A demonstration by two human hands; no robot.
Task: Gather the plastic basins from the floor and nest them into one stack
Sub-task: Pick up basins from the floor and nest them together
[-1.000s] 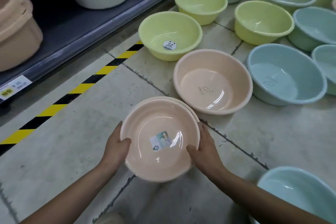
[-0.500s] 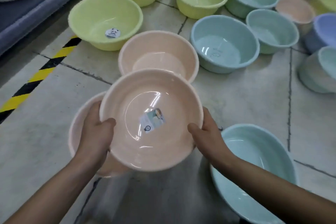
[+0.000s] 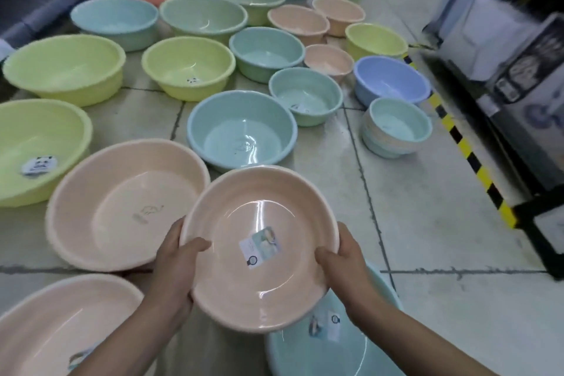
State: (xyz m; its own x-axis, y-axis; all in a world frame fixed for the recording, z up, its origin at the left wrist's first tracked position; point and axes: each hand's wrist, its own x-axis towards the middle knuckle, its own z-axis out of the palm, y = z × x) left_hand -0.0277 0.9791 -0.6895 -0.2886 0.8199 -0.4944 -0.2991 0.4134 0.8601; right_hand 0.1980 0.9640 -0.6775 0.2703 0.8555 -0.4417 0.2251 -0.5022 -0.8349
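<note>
I hold a peach basin [image 3: 259, 214] with a label inside, lifted off the floor at the lower middle. My left hand [image 3: 175, 259] grips its left rim and my right hand [image 3: 341, 259] grips its right rim. A larger peach basin [image 3: 122, 192] lies on the floor just left of it. Another peach basin [image 3: 61, 323] sits at the lower left, and a light blue basin [image 3: 335, 345] lies under my right forearm. Several more basins in green, blue, yellow, peach and pink cover the floor ahead.
A light blue basin [image 3: 241, 128] sits straight ahead of the held one. A nested stack of small blue basins [image 3: 396, 128] stands at the right. Yellow-black floor tape [image 3: 476, 162] runs along shelving with boxes [image 3: 518, 70] on the right. A shelf edge [image 3: 45, 9] borders the left.
I lifted the labelled peach basin out of the peach basin beneath it, which stays at the lower left. The view swung up and right, showing more basins and the right shelving.
</note>
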